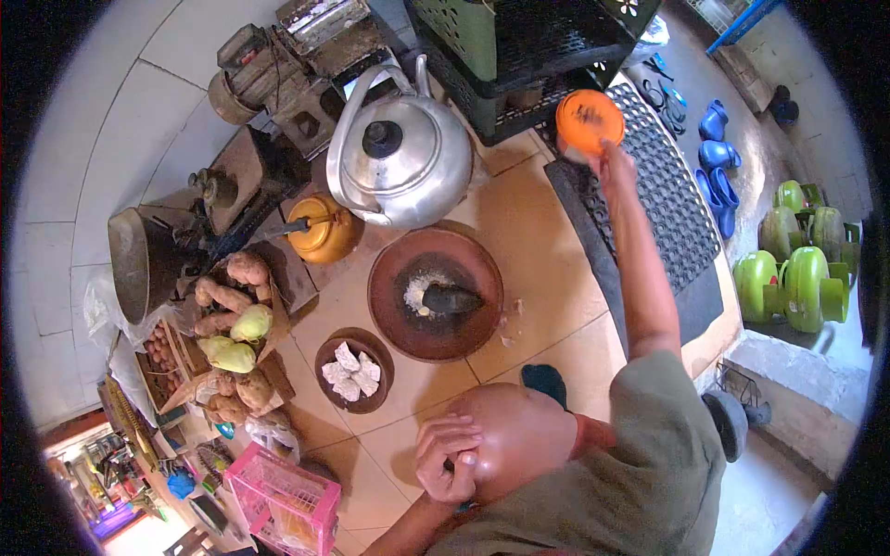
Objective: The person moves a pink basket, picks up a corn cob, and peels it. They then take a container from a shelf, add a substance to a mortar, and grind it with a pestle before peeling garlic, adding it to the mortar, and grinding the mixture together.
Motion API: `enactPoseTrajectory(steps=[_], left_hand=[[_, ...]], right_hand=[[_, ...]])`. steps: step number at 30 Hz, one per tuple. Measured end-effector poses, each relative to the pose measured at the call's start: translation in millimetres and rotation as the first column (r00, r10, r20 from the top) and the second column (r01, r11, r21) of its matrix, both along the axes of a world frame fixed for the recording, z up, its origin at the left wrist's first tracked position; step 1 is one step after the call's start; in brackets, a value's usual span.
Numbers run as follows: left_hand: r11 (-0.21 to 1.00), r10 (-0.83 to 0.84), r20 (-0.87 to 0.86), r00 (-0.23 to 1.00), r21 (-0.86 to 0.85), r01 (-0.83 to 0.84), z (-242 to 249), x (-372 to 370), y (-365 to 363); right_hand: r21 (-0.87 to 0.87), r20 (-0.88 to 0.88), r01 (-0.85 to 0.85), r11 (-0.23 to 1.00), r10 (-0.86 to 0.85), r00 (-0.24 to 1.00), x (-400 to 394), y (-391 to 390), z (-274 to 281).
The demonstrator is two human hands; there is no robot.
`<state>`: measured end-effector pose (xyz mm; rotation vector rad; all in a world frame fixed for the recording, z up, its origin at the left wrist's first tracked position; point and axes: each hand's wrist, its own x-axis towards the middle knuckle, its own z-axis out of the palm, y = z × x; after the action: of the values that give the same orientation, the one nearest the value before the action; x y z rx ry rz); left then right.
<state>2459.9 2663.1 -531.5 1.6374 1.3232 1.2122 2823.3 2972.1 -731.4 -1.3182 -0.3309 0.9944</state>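
Observation:
My right hand [612, 167] reaches out to the far right and grips a round container with an orange lid [591, 120], held above a black perforated mat. Resting on my bent knee, my left hand [448, 459] has its fingers curled in a loose fist, with no object visible in it. Between my hands and the kettle, a wide brown mortar [394, 320] sits on the tiles. White crumbs or grains [426, 289] lie inside it, beside a dark stone pestle [451, 299]. A small brown bowl [326, 397] left of my knee holds several white chunks [350, 372].
A large silver kettle [408, 167] and a small orange-yellow kettle [320, 229] stand behind the mortar. At left, boxes hold potatoes [248, 269] and pale green chayotes [252, 324]. A pink basket [283, 500] is lower left, a black crate [519, 65] at top, green gas cylinders [803, 289] far right.

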Motion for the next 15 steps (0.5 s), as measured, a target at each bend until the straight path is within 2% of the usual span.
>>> enactPoseTrajectory(steps=[1,3,4,6,7,9,10,12,13,15], left_hand=[[0.999,0.025,0.030,0.999,-0.023,-0.024,-1.1,0.2,0.7],[0.998,0.050,0.064,0.997,-0.043,-0.048,-3.2,2.4,5.4],[0.998,0.056,0.065,0.996,-0.045,-0.053,-2.9,4.0,8.0],[0.996,0.076,0.062,0.995,-0.051,-0.073,-4.9,5.0,14.3],[0.998,0.040,0.039,0.998,-0.046,-0.038,-5.9,3.9,17.2],[0.998,0.037,0.004,0.999,-0.041,-0.037,-7.7,2.5,21.4],[0.998,0.018,0.013,1.000,-0.055,-0.017,-8.4,2.0,23.2],[0.996,0.042,0.014,0.999,-0.080,-0.040,-9.3,0.8,23.0],[0.996,0.050,0.043,0.998,-0.080,-0.046,-11.3,0.1,22.6],[0.991,0.097,0.065,0.993,-0.101,-0.090,-13.7,-2.4,21.4]], right_hand=[[0.045,0.047,0.023,0.999,-0.025,0.999,7.3,23.7,4.0],[-0.072,0.212,0.092,0.993,-0.075,0.974,15.2,74.0,10.6],[-0.070,0.213,0.088,0.994,-0.071,0.974,29.4,107.8,-3.2],[-0.083,0.356,0.115,0.990,-0.078,0.931,56.6,161.5,-45.1],[0.029,-0.100,0.118,0.993,-0.114,0.988,50.2,171.9,-36.3],[0.145,-0.205,0.015,0.989,0.016,0.979,37.3,190.9,-36.8],[0.165,-0.154,0.019,0.986,0.006,0.988,30.0,189.2,-41.0],[-0.059,-0.218,0.005,0.998,-0.018,0.976,40.1,211.4,-66.9],[-0.049,-0.226,-0.027,0.998,0.015,0.974,41.2,216.1,-79.8],[0.099,-0.230,-0.140,0.985,0.159,0.960,40.1,213.6,-99.2]])
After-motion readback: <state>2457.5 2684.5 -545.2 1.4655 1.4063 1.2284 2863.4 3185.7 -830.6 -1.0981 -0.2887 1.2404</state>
